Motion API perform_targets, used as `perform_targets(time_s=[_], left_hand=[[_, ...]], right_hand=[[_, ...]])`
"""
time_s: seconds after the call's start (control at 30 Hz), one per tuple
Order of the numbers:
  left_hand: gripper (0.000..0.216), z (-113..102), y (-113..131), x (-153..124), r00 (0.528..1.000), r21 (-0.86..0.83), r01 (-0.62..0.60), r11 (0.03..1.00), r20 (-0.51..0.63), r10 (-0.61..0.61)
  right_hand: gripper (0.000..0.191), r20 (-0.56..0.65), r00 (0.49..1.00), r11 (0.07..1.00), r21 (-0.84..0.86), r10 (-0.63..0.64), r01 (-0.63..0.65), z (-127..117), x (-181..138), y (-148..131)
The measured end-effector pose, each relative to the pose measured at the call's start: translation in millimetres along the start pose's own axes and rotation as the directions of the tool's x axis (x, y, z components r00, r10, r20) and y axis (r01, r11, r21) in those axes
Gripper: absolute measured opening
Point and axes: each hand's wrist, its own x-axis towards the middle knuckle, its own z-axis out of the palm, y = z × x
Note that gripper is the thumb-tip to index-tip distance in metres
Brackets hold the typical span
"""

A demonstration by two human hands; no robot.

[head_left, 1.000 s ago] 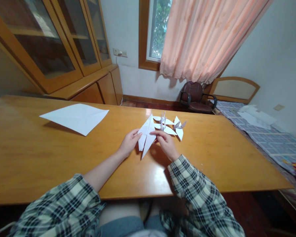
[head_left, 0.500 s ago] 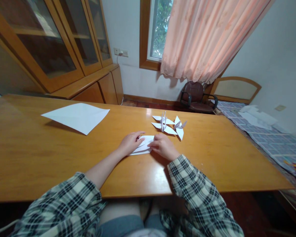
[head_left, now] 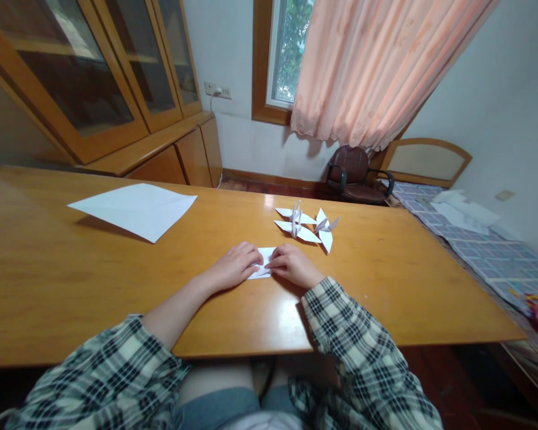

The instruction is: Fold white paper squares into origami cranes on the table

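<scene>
A small folded sheet of white paper [head_left: 265, 253] lies flat on the table, partly hidden under my fingers. My left hand [head_left: 233, 266] rests over its left part, fingers curled down and pressing on the folds. From the right, my right hand [head_left: 294, 264] grips the paper with thumb and forefinger close together, the other fingers bent in. The two hands' fingertips nearly meet at the paper's middle. Just beyond them sit white paper cranes: two close together [head_left: 296, 226] and one more [head_left: 325, 228] to their right.
A large white paper sheet [head_left: 138, 209] lies on the left of the wooden table [head_left: 116, 298], its edges lifted. Past the far edge are a glass-fronted cabinet [head_left: 138, 119] and a brown armchair [head_left: 353, 170]. A bed with a checked cover [head_left: 470, 245] stands at the right.
My left hand has shifted over the paper, its fingers now more curled and covering more of it. Less of the paper shows. My right fingers stay on it, slightly left of before.
</scene>
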Motion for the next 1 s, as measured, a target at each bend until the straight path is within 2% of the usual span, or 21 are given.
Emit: perform_targets(time_s=[0.27, 0.43, 0.6, 0.83, 1.0], left_hand=[[0.02, 9.0, -14.9, 9.0, 0.997, -0.054, -0.011, 0.998, -0.079, 0.007], [0.02, 12.9, -25.5, 12.4, 0.988, -0.073, -0.112, 0.991, -0.117, 0.103], [0.022, 8.0, -23.3, 7.0, 0.993, -0.154, -0.062, 0.986, -0.111, 0.045], [0.022, 1.6, -16.8, 8.2, 0.994, -0.269, 0.024, 0.963, -0.093, -0.051], [0.019, 8.8, -16.1, 11.7, 0.987, -0.263, 0.042, 0.964, -0.138, -0.08]], right_hand=[[0.008, -0.071, 0.997, 0.999, 0.029, 0.033, -0.031, 10.9, 3.5, 2.0], [0.01, -0.093, 0.994, 0.997, 0.057, 0.049, -0.044, 13.7, 3.4, 2.5], [0.009, -0.077, 0.986, 0.985, 0.105, 0.147, -0.138, 15.1, 4.0, 1.8], [0.013, -0.123, 0.936, 0.938, 0.146, 0.331, -0.313, 16.8, 6.5, -0.8], [0.014, -0.108, 0.932, 0.928, 0.186, 0.346, -0.323, 17.1, 6.4, 0.2]])
